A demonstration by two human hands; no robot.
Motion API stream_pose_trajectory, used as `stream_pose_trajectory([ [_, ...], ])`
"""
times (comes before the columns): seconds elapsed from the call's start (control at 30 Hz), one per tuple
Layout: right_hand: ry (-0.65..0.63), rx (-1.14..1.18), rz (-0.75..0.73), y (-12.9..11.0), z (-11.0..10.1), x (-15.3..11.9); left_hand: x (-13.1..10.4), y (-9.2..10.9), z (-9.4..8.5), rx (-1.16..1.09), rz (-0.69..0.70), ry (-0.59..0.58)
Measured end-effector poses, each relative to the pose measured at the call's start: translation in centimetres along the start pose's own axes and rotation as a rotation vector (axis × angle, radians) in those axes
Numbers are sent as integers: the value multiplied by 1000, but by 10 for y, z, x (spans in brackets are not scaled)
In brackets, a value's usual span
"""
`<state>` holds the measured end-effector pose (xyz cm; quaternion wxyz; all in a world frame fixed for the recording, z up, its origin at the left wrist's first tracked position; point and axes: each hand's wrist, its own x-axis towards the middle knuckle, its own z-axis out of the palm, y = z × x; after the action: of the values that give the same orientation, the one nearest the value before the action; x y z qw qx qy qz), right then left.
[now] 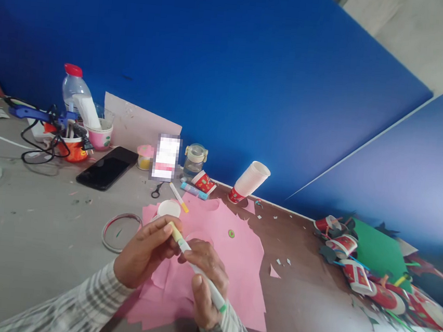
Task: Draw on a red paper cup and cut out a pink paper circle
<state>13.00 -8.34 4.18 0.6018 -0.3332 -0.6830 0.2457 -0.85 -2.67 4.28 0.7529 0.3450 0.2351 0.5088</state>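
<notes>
Over a pink paper sheet (244, 272), my right hand (208, 277) is closed around a white marker (210, 286) with a green end. Between the thumb and fingers of my left hand (148, 250) is a pale yellow piece (175, 231), which meets the marker's far end. Whether this piece is a cap or something separate, I cannot tell. A white paper cup (169, 209) stands just beyond my left fingers. On the pink paper to the right lies a small green round cutout (231, 234).
Behind the paper are a yellow-tipped marker (179, 197), scissors (157, 190), a glue stick (194, 190), a glass jar (195, 161) and stacked paper cups (249, 182). A phone (107, 168) lies left. Decorated cups (355, 275) and green paper (378, 249) crowd the right.
</notes>
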Motion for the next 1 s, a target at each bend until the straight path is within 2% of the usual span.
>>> stream_pose_trajectory([
  [0.17,16,-26,-9,0,0,0,-5,-7,0,216,142,73],
  [0.4,-149,-215,-248,10,9,-13,-26,-27,3,536,353,214],
  [0.5,-143,-262,-175,15,12,-19,-30,-33,6,636,392,265],
  [0.63,-184,-248,-35,23,15,-20,-29,-38,3,697,359,282],
  [0.73,-143,-236,-69,30,17,-21,-25,-40,-2,744,374,273],
  [0.9,-106,-256,-224,21,0,-15,-15,-24,-8,834,455,147],
  [0.93,-70,-278,-221,18,-6,-10,-12,-18,-10,793,517,200],
  [0.97,-28,-308,-214,16,-14,-3,-9,-10,-12,729,614,315],
  [1.0,-9,-376,-124,17,-21,5,-6,-3,-15,708,684,410],
])
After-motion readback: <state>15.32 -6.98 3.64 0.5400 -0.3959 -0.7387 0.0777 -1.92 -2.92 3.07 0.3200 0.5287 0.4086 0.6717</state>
